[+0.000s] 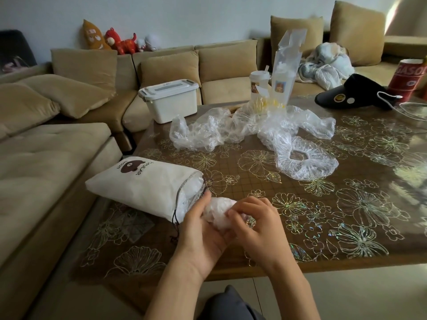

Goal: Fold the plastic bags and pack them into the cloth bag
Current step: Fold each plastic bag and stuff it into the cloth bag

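Sofas (pixel 69 158) flank the worktop (pixel 300 250). By its front left corner I see the left hand (pixel 201 229) and right hand (pixel 256 218) gripping one wadded plastic bag (pixel 219 213); the cloth bag (pixel 143 183) has its mouth just beside the left fingers (pixel 206 197).

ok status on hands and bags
Left hand and right hand gripping a wadded plastic bag by the cloth bag mouth. More plastic bags loose behind. Nothing blocking.

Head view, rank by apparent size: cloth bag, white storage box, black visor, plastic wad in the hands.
1. cloth bag, also nearest the camera.
2. white storage box and black visor: look alike, unranked.
3. plastic wad, partly hidden.
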